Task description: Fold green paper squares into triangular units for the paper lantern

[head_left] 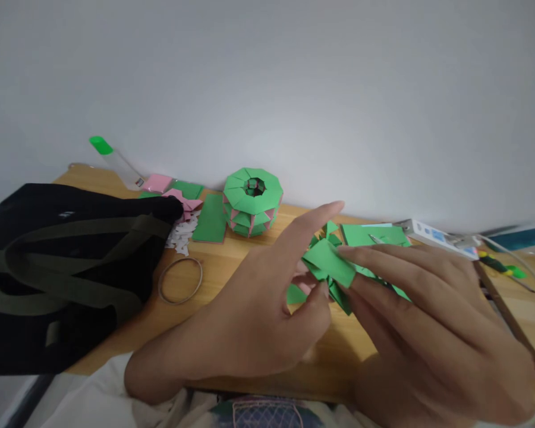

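A cluster of folded green paper [332, 261] is held between both hands above the front of the table. My left hand [271, 297] grips it from the left, thumb bent against its lower edge and index finger stretched up past it. From the right, the fingers of my right hand [432, 303] press on the paper's flat top piece. The palm side of my right hand is hidden. Behind them, near the wall, stands a round green and pink folded-paper ring [252, 202] with a hole in its top.
A black bag [66, 267] covers the table's left side, with a ring-shaped bangle [181, 280] beside it. Green sheets [210, 219], white paper scraps [182, 235], pink folded paper [185, 202] and a green-capped bottle [116, 161] lie behind. A power strip [439, 238] sits at right.
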A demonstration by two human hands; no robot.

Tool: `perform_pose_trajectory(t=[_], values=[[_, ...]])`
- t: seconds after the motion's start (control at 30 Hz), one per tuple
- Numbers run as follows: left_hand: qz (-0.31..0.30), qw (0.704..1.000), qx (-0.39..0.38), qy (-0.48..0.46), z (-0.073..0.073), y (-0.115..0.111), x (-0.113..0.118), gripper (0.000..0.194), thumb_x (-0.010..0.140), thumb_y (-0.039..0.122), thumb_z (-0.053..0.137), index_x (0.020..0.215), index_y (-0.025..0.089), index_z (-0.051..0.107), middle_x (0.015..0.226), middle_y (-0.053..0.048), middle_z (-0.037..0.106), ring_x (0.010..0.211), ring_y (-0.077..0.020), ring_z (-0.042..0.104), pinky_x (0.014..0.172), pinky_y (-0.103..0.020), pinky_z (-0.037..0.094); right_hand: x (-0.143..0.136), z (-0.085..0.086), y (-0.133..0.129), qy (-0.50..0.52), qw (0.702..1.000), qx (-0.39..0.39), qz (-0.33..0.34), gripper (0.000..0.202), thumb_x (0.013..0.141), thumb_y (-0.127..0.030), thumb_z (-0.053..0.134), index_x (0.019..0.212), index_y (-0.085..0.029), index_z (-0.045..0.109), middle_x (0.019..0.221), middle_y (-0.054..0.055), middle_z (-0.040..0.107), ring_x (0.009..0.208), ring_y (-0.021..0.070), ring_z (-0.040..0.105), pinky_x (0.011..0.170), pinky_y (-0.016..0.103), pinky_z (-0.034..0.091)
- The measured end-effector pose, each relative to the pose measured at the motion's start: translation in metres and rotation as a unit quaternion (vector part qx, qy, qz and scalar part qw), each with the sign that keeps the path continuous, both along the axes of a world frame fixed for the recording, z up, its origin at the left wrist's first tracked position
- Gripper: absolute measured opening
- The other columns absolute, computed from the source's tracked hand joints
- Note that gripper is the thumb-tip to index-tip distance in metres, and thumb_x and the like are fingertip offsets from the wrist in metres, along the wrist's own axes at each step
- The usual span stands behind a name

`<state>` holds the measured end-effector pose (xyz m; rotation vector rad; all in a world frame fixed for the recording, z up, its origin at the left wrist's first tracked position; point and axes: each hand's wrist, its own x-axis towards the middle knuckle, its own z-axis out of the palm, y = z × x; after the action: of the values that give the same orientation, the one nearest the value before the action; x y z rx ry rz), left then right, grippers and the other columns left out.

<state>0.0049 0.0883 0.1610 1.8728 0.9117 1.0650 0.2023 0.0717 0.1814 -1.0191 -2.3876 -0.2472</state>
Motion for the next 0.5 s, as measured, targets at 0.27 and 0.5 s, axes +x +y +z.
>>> perform_pose_trajectory(t=[0.27, 0.5], values=[[0.045, 0.999, -0.016, -0.007, -0.001, -0.003, 0.003, 0.062, 0.083, 0.011, 0.05, 0.142, 0.026, 0.037, 0.117, -0.005, 0.066, 0.082, -0.0169, 0.067, 0.06, -0.022, 0.056, -0.022, -0.009, -0.003, 0.114, 0.991, -0.013, -0.069, 0.016, 0.083, -0.009, 0.064, 0.094, -0.02, 0.066, 0.102, 0.005, 0.073, 0.096, 0.0244, 0.064, 0.083, 0.043, 0.045], [0.065, 0.997, -0.03, -0.034, -0.003, -0.004, 0.006, 0.065, 0.082, 0.01, 0.052, 0.143, 0.028, 0.038, 0.13, -0.005, 0.06, 0.092, -0.0212, 0.067, 0.075, -0.029, 0.057, -0.026, -0.01, -0.002, 0.097, 0.993, -0.008, -0.061, 0.015, 0.082, -0.008, 0.065, 0.09, -0.02, 0.064, 0.104, 0.004, 0.073, 0.096, 0.0239, 0.064, 0.086, 0.044, 0.044]])
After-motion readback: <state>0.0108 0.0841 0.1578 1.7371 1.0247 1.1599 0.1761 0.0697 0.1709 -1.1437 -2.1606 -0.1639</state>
